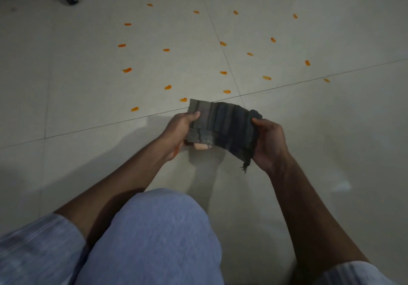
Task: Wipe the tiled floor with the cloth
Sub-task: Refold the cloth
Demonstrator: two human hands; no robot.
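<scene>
Dark striped cloth (223, 127) is up off the tiled floor (88, 81), left hand (180, 131) and right hand (270, 143) gripping its two ends, orange smears (127, 70) scattered beyond

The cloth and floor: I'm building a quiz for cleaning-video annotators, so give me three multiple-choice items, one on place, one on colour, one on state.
1. Where is the cloth?
A. Flat on the floor
B. Held up between both hands
C. Draped over the knee

2. What colour are the smears on the tiled floor?
A. Blue
B. Green
C. Orange

3. How do the hands stand?
A. Both grip the cloth
B. Only the left grips it
C. Both are off it

Answers: 1 B, the cloth spans from the left hand to the right hand, above the tiles. 2 C, the scattered marks are orange. 3 A, each hand's thumb and fingers curl round a cloth end.
</scene>
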